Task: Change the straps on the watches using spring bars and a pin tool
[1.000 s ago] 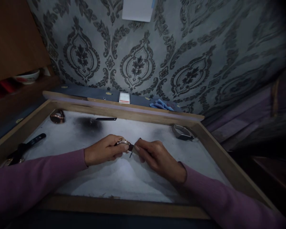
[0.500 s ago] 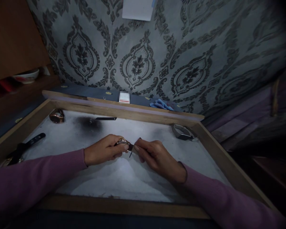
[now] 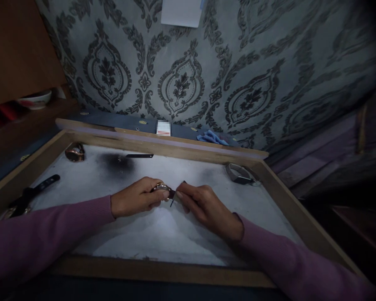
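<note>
Near the middle of the white-bottomed wooden tray (image 3: 119,267), my left hand (image 3: 138,196) is closed on a wristwatch (image 3: 161,187), its thumb across the case. The watch has a shiny case and a dark strap (image 3: 172,194) that points right. My right hand (image 3: 203,205) is pinched at that strap's end, and a thin dark tool (image 3: 172,203) sticks out below its fingertips. Whether those fingers also grip the strap is too small to tell.
Inside the tray lie a rose-gold watch (image 3: 74,154), a black-strapped watch (image 3: 26,196), a black blade-like piece (image 3: 139,156) and a grey-banded watch (image 3: 240,173). Behind the rim are a small white box (image 3: 163,128) and a blue cloth (image 3: 212,137).
Both hands keep nearly the same place and hold. My right wrist has shifted very slightly to the left.
</note>
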Tool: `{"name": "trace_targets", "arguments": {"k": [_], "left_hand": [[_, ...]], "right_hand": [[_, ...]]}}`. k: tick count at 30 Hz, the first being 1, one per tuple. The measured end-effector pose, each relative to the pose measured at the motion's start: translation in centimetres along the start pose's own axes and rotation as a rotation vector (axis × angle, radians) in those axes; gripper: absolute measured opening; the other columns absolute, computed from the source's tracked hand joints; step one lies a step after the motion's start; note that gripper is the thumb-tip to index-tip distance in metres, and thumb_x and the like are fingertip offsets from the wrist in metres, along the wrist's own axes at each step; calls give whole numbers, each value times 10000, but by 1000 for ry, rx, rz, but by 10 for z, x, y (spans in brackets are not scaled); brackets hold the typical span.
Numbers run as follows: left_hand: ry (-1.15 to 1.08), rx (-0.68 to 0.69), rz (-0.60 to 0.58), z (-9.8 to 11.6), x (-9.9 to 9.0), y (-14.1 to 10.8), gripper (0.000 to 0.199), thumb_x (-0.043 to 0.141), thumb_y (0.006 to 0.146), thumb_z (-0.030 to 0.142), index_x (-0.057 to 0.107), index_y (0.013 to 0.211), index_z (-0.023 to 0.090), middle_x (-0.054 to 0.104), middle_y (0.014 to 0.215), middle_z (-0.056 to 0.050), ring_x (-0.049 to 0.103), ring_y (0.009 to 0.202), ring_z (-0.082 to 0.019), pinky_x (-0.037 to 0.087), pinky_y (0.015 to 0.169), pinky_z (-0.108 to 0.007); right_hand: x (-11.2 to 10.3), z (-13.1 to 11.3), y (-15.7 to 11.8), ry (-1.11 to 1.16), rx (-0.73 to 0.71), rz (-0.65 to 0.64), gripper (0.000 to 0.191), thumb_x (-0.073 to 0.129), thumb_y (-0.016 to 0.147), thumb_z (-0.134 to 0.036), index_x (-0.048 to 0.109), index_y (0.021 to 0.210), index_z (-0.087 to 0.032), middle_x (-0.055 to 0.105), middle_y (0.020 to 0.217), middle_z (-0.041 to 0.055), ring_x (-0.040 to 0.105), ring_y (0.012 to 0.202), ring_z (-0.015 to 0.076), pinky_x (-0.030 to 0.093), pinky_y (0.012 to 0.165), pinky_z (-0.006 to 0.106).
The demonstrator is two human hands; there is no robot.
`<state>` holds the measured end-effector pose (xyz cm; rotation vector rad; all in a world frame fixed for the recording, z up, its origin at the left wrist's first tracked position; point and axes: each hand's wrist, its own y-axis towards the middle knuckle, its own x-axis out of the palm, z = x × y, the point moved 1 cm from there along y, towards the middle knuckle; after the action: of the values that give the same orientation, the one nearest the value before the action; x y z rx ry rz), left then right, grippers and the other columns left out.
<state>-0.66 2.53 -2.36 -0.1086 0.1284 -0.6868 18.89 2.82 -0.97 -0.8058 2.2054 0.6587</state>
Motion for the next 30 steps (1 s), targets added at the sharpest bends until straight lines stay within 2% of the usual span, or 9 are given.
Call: {"name": "trace_targets", "arguments": {"k": [5, 12, 15, 19, 23, 30], "left_hand": [[44, 35, -9, -1, 0, 0, 261, 469, 877, 394, 512, 769, 160, 406, 559, 74, 331, 458, -63, 289, 446, -201], [62, 67, -6, 0, 0, 0, 258, 465, 879, 382, 482, 733, 169, 393, 544, 76, 329, 466, -63, 277, 441, -197], [22, 48, -12, -1, 0, 1, 259, 466, 875, 392, 497, 753, 165, 392, 552, 77, 317, 457, -59, 264, 425, -192], [-27, 15, -29, 0, 0, 0, 271, 472, 871, 418, 493, 774, 165, 392, 557, 77, 302, 446, -56, 238, 406, -188], [-60, 13, -34, 2, -1, 0, 285, 485, 868, 436, 490, 779, 165, 385, 551, 79, 291, 437, -53, 233, 403, -189], [-53, 4, -12, 3, -2, 0, 319, 503, 857, 467, 487, 776, 159, 387, 561, 76, 302, 454, -55, 235, 412, -190]], "right_hand": [[4, 6, -1, -33, 34, -28, 306, 365, 991, -288, 500, 740, -175, 497, 561, -38, 463, 477, 72, 348, 500, 199], [6, 6, -1, 126, 157, -82, 300, 331, 1002, -333, 531, 857, -162, 553, 592, -43, 491, 373, 43, 400, 425, 161], [5, 5, -1, 148, 176, -73, 304, 349, 994, -334, 537, 827, -161, 543, 573, -46, 481, 352, 43, 382, 389, 153], [3, 4, 0, 144, 162, -46, 317, 363, 991, -311, 547, 780, -164, 527, 553, -52, 421, 344, 35, 340, 382, 152], [0, 4, 2, 56, 66, -19, 295, 387, 986, -288, 564, 786, -164, 505, 533, -52, 450, 440, 58, 349, 473, 173], [-2, -2, 0, -26, 67, -63, 253, 321, 994, -238, 510, 839, -173, 490, 573, -44, 461, 488, 85, 358, 520, 209]]}}
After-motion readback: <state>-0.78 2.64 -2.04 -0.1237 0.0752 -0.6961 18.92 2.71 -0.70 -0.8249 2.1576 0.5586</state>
